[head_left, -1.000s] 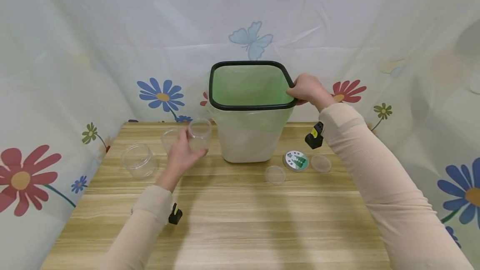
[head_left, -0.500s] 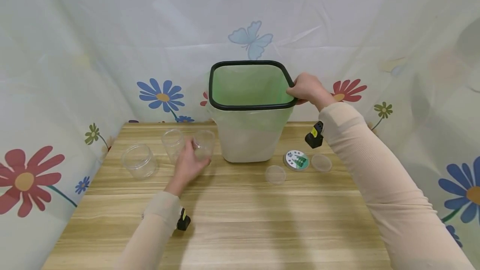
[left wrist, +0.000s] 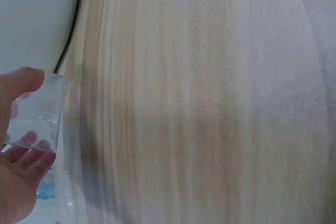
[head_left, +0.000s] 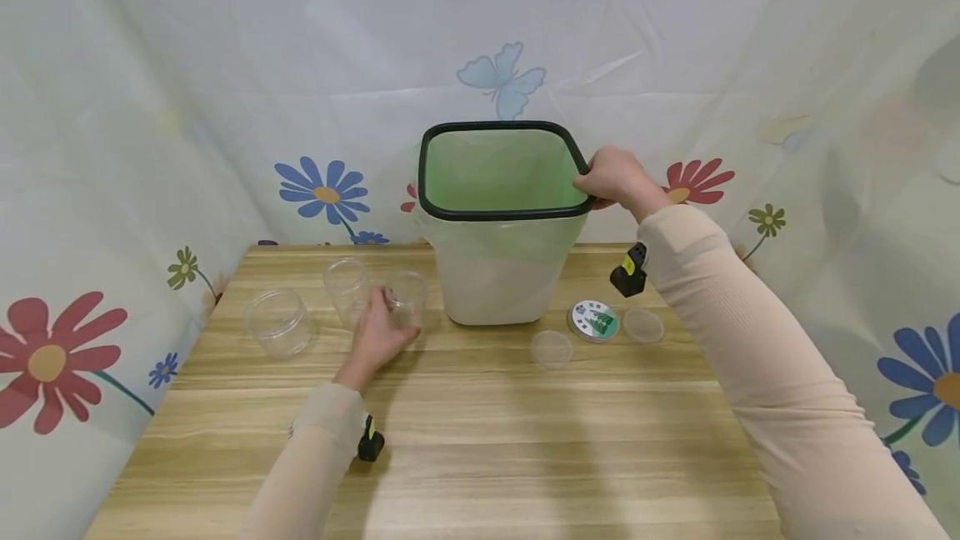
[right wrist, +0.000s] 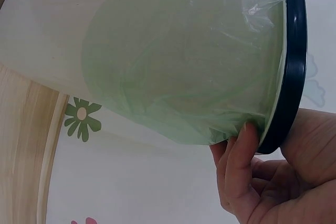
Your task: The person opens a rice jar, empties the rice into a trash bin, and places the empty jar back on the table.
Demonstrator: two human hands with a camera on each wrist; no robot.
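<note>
My left hand [head_left: 377, 336] grips a clear plastic jar [head_left: 408, 294] that stands upright on the table, just left of the trash can [head_left: 498, 282]. In the left wrist view, thumb and fingers wrap the see-through wall of this jar [left wrist: 44, 111]. The right hand [head_left: 617, 177] pinches the right side of the can's black rim [head_left: 510, 214]. A green bag [head_left: 498, 165] lines the can and folds over outside. In the right wrist view, fingertips [right wrist: 247, 137] press the bag just under the rim [right wrist: 294, 61]. A second clear jar [head_left: 346, 282] stands close left of my left hand.
A wide clear jar [head_left: 277, 327] stands at the table's left. Right of the can lie two translucent lids [head_left: 551, 350] and a round printed disc [head_left: 593, 321]. A flowered curtain [head_left: 360, 40] hangs behind the wooden table [head_left: 480, 440].
My left hand has lowered the jar from a raised position down onto the table, shifting slightly right. The right hand and the can have stayed put.
</note>
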